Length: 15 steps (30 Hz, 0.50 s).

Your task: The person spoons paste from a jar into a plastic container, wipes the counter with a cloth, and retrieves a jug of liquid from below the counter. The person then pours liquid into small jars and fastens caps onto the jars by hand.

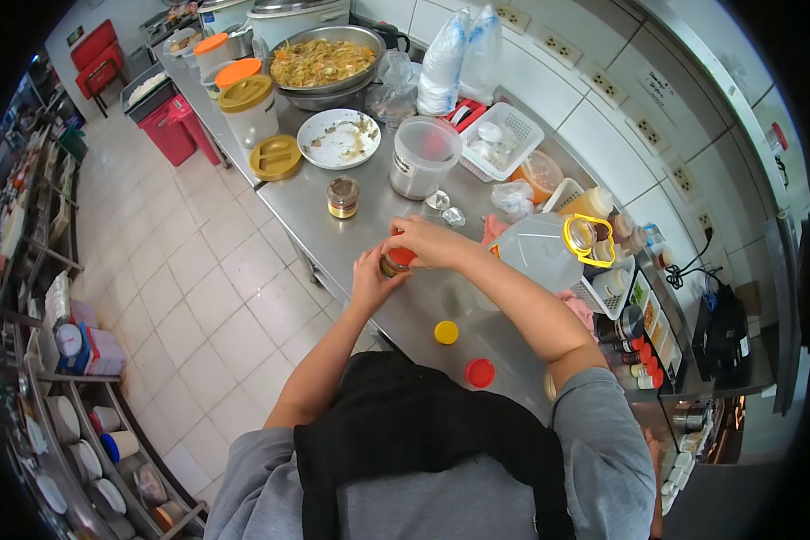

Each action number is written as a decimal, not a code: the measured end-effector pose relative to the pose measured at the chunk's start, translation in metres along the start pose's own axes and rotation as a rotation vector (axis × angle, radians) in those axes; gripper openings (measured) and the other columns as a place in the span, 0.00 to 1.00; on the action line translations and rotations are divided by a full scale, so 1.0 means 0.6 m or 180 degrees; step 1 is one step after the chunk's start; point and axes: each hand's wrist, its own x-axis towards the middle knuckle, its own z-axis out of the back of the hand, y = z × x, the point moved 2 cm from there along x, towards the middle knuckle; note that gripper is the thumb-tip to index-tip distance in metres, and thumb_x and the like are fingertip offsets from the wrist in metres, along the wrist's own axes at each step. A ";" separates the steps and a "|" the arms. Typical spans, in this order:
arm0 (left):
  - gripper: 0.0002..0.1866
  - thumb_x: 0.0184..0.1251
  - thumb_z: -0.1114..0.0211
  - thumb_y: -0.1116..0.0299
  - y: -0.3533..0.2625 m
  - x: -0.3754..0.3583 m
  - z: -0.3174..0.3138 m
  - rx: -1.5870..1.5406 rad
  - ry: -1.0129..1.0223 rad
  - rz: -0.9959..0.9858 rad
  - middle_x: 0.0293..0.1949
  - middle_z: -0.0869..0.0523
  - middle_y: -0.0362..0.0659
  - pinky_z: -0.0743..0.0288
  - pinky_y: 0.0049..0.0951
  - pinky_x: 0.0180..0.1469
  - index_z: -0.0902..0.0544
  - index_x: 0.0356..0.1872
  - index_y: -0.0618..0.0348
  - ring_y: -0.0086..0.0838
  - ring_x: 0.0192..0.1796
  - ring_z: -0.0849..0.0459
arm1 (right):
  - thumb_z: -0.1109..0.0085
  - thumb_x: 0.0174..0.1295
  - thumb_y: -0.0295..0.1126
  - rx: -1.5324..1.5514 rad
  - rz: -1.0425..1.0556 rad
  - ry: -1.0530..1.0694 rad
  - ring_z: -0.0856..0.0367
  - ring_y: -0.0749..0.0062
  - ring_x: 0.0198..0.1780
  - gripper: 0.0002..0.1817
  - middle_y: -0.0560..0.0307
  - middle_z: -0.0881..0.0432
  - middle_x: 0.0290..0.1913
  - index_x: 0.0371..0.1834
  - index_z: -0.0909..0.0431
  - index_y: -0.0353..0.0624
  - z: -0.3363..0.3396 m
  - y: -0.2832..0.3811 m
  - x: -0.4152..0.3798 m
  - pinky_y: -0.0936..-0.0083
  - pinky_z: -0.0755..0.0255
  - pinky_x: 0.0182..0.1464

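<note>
A small glass jar with a red lid [400, 258] stands near the front edge of the steel counter [387, 315]. My left hand [372, 281] is wrapped round its left side, with the fingers closed on it. From above and to the right, my right hand [420, 241] grips the jar at its lid. Behind and to the left is an open jar of brown contents [343, 197], touched by neither hand. A yellow lid [445, 332] and a red lid [480, 373] lie on the counter nearer my body.
A large clear container [423, 157], a stained white plate [338, 139] and a bowl of noodles [322, 63] stand farther back. Right of my right forearm is a big clear jug [540, 252] with a yellow handle. A white basket [504, 142] sits by the tiled wall.
</note>
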 end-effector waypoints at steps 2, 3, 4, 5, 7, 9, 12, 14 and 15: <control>0.39 0.48 0.18 0.56 0.001 0.000 0.000 0.0021 -0.0006 -0.0006 0.49 0.15 0.45 0.33 0.42 0.60 0.23 0.64 0.52 0.42 0.54 0.20 | 0.25 0.45 0.25 -0.0023 0.0040 -0.0052 0.26 0.49 0.58 0.30 0.51 0.26 0.57 0.55 0.19 0.51 -0.004 -0.004 0.002 0.59 0.26 0.61; 0.39 0.48 0.18 0.56 0.000 0.000 0.000 0.0039 -0.0025 -0.0016 0.50 0.15 0.45 0.33 0.42 0.60 0.23 0.64 0.52 0.42 0.54 0.20 | 0.26 0.47 0.29 -0.0051 0.0072 -0.0136 0.24 0.48 0.56 0.27 0.49 0.26 0.56 0.54 0.19 0.50 -0.005 -0.004 0.002 0.59 0.25 0.60; 0.39 0.47 0.18 0.56 -0.001 0.000 0.000 0.0056 -0.0045 -0.0025 0.50 0.15 0.45 0.33 0.42 0.61 0.23 0.64 0.52 0.42 0.55 0.20 | 0.26 0.50 0.32 -0.0081 0.0104 -0.0218 0.22 0.47 0.55 0.24 0.48 0.25 0.54 0.53 0.18 0.49 -0.005 -0.004 0.002 0.59 0.24 0.58; 0.39 0.48 0.18 0.56 -0.001 0.000 -0.001 0.0010 -0.0010 0.0024 0.51 0.15 0.45 0.33 0.42 0.61 0.22 0.63 0.52 0.42 0.55 0.20 | 0.28 0.52 0.37 -0.0170 -0.0227 -0.0264 0.20 0.46 0.52 0.22 0.45 0.23 0.51 0.52 0.18 0.47 -0.010 -0.004 0.003 0.58 0.23 0.55; 0.38 0.48 0.18 0.56 -0.001 0.001 -0.001 -0.0075 0.0051 0.0120 0.52 0.15 0.46 0.34 0.41 0.62 0.22 0.63 0.53 0.42 0.56 0.21 | 0.32 0.57 0.47 -0.0352 -0.0882 -0.0360 0.16 0.45 0.47 0.23 0.41 0.19 0.46 0.49 0.17 0.43 -0.018 0.007 0.008 0.56 0.21 0.49; 0.41 0.47 0.18 0.55 0.000 -0.001 0.000 0.0166 0.0102 -0.0030 0.54 0.15 0.45 0.34 0.42 0.63 0.24 0.65 0.54 0.42 0.57 0.21 | 0.35 0.57 0.54 -0.0373 -0.1265 -0.0309 0.14 0.44 0.42 0.27 0.38 0.17 0.39 0.46 0.16 0.40 -0.032 0.002 0.023 0.54 0.20 0.45; 0.40 0.47 0.18 0.55 0.000 -0.004 0.001 0.0185 0.0158 -0.0002 0.55 0.16 0.46 0.35 0.42 0.64 0.23 0.64 0.55 0.42 0.58 0.22 | 0.34 0.56 0.54 -0.0433 -0.1581 -0.0053 0.13 0.44 0.39 0.29 0.37 0.15 0.35 0.46 0.17 0.37 -0.015 0.002 0.028 0.53 0.20 0.42; 0.38 0.47 0.18 0.56 -0.009 -0.005 0.005 0.0109 0.0133 0.0057 0.55 0.16 0.46 0.35 0.42 0.64 0.22 0.62 0.55 0.43 0.59 0.22 | 0.32 0.55 0.51 -0.0368 -0.1414 -0.0017 0.13 0.44 0.39 0.28 0.37 0.15 0.34 0.48 0.18 0.38 -0.005 0.006 0.022 0.54 0.20 0.42; 0.38 0.47 0.18 0.56 -0.011 -0.005 0.005 0.0092 0.0109 0.0057 0.54 0.16 0.46 0.35 0.42 0.64 0.22 0.62 0.55 0.42 0.58 0.22 | 0.32 0.55 0.49 -0.0266 -0.1195 -0.0109 0.14 0.43 0.40 0.27 0.37 0.15 0.35 0.50 0.19 0.39 -0.009 0.008 0.014 0.54 0.20 0.42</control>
